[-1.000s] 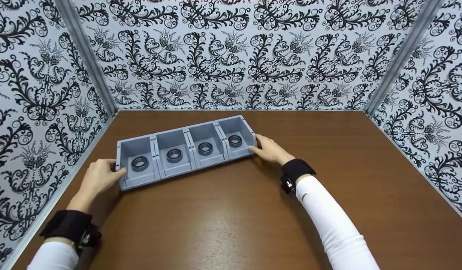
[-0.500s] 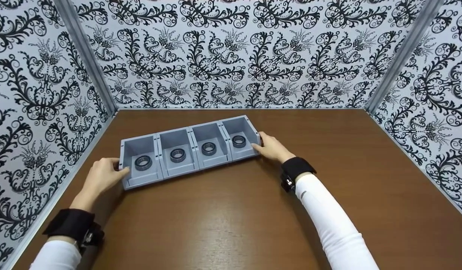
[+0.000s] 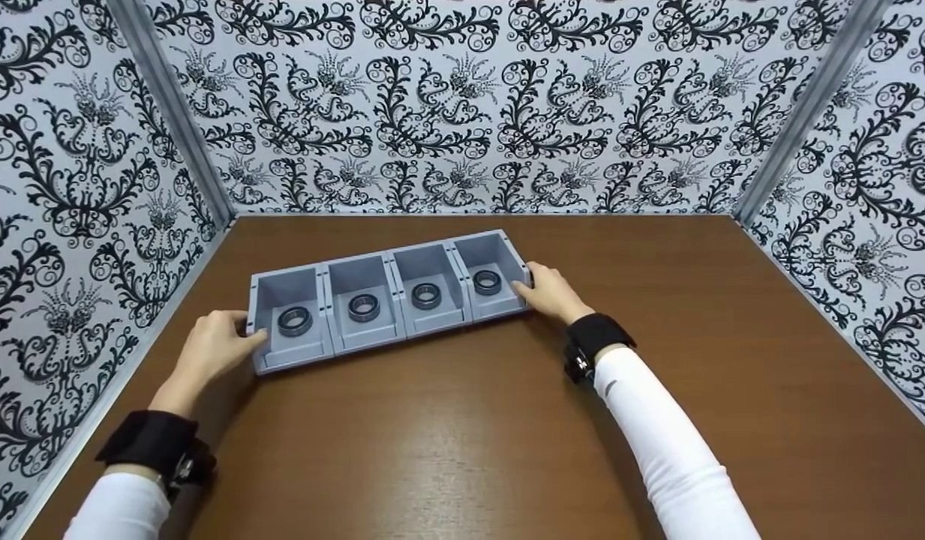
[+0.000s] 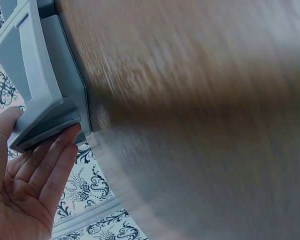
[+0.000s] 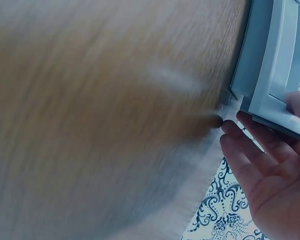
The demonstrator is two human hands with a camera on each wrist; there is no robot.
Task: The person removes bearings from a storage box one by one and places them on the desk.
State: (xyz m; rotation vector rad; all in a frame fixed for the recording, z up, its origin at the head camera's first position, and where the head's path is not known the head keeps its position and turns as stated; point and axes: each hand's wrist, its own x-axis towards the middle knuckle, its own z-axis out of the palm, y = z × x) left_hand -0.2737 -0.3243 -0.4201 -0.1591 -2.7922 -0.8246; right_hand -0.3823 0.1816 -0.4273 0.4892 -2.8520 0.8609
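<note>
A grey plastic row of joined bins (image 3: 364, 341) stands at a slant on the table, its right end farther back. Each compartment holds one dark ring-shaped bearing, from the leftmost bearing (image 3: 283, 325) to the rightmost bearing (image 3: 477, 283). My left hand (image 3: 211, 349) grips the left end wall, thumb over its edge and fingers outside. The right hand (image 3: 554, 292) holds the opposite end the same way. Both wrist views show a bin end between thumb and fingers: the left end wall (image 4: 37, 65) and the right end wall (image 5: 267, 65).
The brown wooden table (image 3: 447, 435) is bounded by a patterned back wall (image 3: 462, 112), a left wall (image 3: 64, 225) and a right wall (image 3: 867, 187). Grey metal posts mark the back corners. The left forearm is close to the left wall.
The bin row has shifted slightly to the right with the bearings in it. Both hands have moved along with it, keeping their hold on its ends.
</note>
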